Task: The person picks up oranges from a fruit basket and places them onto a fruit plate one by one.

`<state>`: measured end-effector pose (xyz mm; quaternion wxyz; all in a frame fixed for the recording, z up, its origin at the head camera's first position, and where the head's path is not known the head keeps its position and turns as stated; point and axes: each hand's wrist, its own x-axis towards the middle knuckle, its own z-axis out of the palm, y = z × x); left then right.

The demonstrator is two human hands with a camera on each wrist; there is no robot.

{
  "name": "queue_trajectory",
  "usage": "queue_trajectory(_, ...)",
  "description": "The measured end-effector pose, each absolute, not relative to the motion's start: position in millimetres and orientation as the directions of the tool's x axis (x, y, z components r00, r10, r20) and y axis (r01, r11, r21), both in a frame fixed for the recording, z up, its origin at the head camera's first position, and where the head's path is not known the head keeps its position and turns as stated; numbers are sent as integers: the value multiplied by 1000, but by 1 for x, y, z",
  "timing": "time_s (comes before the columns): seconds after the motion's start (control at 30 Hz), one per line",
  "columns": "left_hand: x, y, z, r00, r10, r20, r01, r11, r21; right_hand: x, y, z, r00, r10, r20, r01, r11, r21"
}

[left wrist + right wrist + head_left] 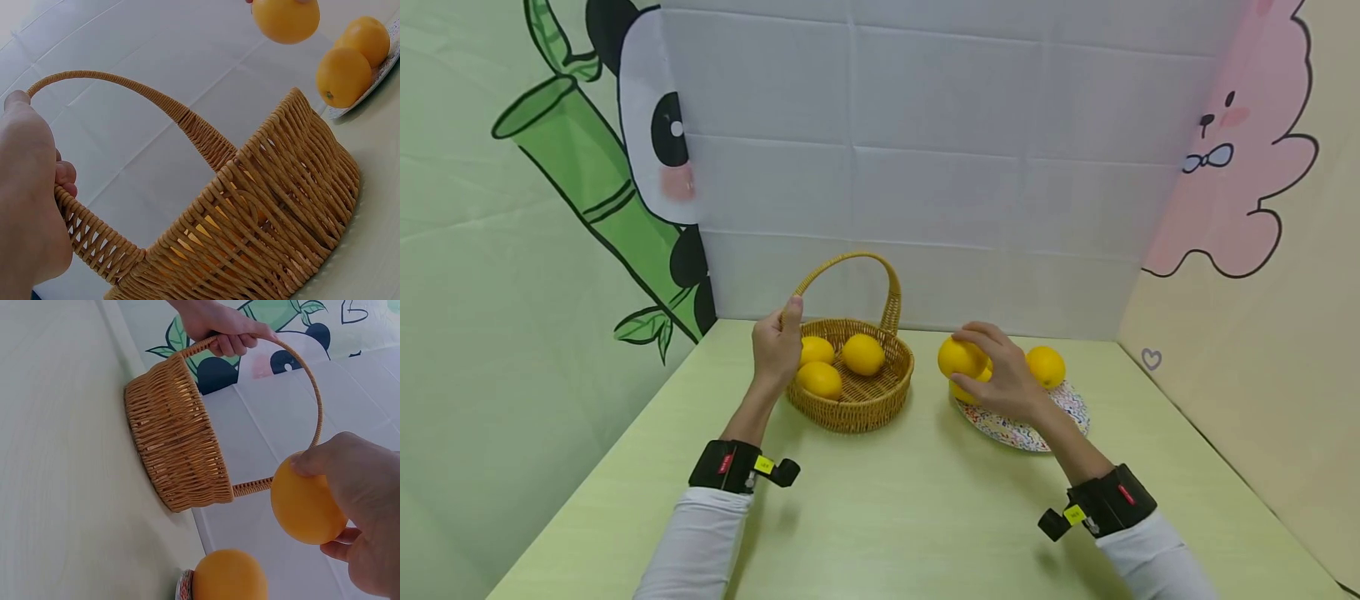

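Observation:
My left hand (777, 343) grips the left side of the handle on a wicker basket (850, 417). Inside the basket lie three oranges, one of them the orange (862, 355) nearest the handle's right foot. An orange (306, 500) is pinched between the thumb and fingers of my right hand (1002, 372), raised above the left part of a speckled plate (1026, 437). Two more oranges rest on that plate: an orange (1046, 367) at the back right and another orange (344, 77) partly hidden in the head view behind the held one.
The basket and plate stand side by side on a pale table (887, 525), with a gap between them. A white cloth backdrop (940, 192) rises behind the table. Printed curtains with a panda and a pink bear flank it.

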<state>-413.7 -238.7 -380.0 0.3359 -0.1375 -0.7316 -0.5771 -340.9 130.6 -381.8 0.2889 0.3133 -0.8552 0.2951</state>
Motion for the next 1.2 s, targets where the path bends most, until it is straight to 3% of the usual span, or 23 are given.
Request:
queue_trajectory(0.37, -414, -240, -381, -746, -184, 640, 580, 292, 760, -333, 158, -389, -676, -288, 679, -653, 661, -370)
queue_trajectory(0.67, -415, -239, -381, -739, -180, 649, 592, 286, 753, -333, 183, -392, -657, -235, 716, -635, 685, -358)
queue_trajectory(1.2, -416, -240, -380, -759, -181, 625, 569, 283, 772, -332, 221, -398, -714, -101, 692, -522, 737, -430)
